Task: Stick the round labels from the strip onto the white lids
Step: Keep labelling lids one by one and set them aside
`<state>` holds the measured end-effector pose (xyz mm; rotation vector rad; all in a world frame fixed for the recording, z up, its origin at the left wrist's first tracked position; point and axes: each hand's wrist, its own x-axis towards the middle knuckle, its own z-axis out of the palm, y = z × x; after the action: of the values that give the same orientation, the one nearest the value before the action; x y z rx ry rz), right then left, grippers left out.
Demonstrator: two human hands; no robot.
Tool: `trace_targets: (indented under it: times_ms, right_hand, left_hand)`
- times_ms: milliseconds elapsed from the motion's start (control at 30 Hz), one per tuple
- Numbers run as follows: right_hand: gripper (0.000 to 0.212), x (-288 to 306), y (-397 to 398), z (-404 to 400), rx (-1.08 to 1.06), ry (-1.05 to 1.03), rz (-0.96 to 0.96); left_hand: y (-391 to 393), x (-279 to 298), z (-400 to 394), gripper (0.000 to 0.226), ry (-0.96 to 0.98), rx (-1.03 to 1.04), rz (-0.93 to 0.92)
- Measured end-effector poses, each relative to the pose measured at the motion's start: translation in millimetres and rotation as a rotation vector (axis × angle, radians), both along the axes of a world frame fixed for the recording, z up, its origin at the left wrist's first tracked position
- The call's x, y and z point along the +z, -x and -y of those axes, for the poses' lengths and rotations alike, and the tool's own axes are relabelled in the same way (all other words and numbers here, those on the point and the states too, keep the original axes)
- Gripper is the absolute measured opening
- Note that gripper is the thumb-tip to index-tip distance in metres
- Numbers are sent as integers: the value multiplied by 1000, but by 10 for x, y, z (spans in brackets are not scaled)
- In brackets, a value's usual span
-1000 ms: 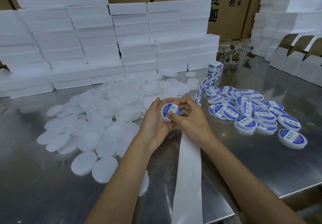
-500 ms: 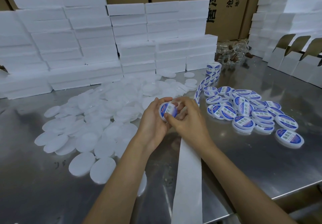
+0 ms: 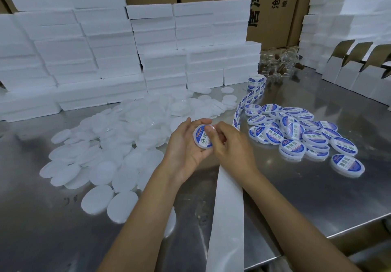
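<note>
My left hand [image 3: 186, 147] cups a round white lid [image 3: 201, 137] with a blue-and-white label on its face. My right hand [image 3: 230, 144] is against the lid's right side, its thumb pressing on the label. The label strip [image 3: 240, 111] runs from a roll [image 3: 256, 83] at the back down behind my right hand. Its bare white backing [image 3: 227, 212] trails toward me over the table edge. A big heap of plain white lids [image 3: 118, 136] lies to the left. A pile of labelled lids [image 3: 296, 132] lies to the right.
The steel table [image 3: 317, 197] has its front edge at lower right. Stacks of white foam boxes [image 3: 118, 60] line the back and left. Folded white cartons [image 3: 357, 70] stand at the right, clear jars [image 3: 279, 62] behind the roll, and brown cardboard boxes [image 3: 273, 1] at the rear.
My right thumb has slid across the label on the lid, and my left hand has tilted the lid a little. The piles and strip lie as before.
</note>
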<state>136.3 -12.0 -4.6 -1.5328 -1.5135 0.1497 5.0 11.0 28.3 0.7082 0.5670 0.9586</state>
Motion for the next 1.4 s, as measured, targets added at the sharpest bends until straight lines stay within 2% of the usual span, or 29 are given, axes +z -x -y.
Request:
trace_targets:
  times_ms: [167, 367, 500, 733, 900, 1000, 1100, 1167, 1300, 1400]
  right_hand:
    - [34, -26, -32, -16, -16, 8, -25]
    - [47, 9, 8, 32, -108, 41, 123]
    - [45, 5, 0, 45, -138, -17, 106]
    - [41, -41, -56, 5, -72, 53, 42]
    - [22, -40, -43, 40, 6, 63, 36]
    - [34, -37, -2, 63, 5, 61, 93]
    - [23, -51, -32, 48, 87, 9, 47]
    - [24, -50, -55, 44, 140, -13, -7]
    - [14, -35, -83, 47, 165, -45, -7]
    - [17, -31, -105, 58, 158, -45, -20]
  left_hand:
    - [-29, -12, 22, 42, 17, 16, 4]
    - [-53, 12, 37, 45, -2, -2, -44]
    - [-61, 41, 45, 46, -14, -14, -78]
    - [-68, 51, 57, 38, 25, -43, -27]
    - [-38, 26, 31, 31, -22, -25, 25]
    - [-23, 35, 18, 25, -37, -33, 43]
    - [-9, 31, 2, 20, -32, -38, 42]
    - [5, 33, -2, 19, -34, -38, 49]
    - [-9, 27, 11, 18, -22, -29, 49]
    - [-12, 24, 16, 17, -8, -30, 65]
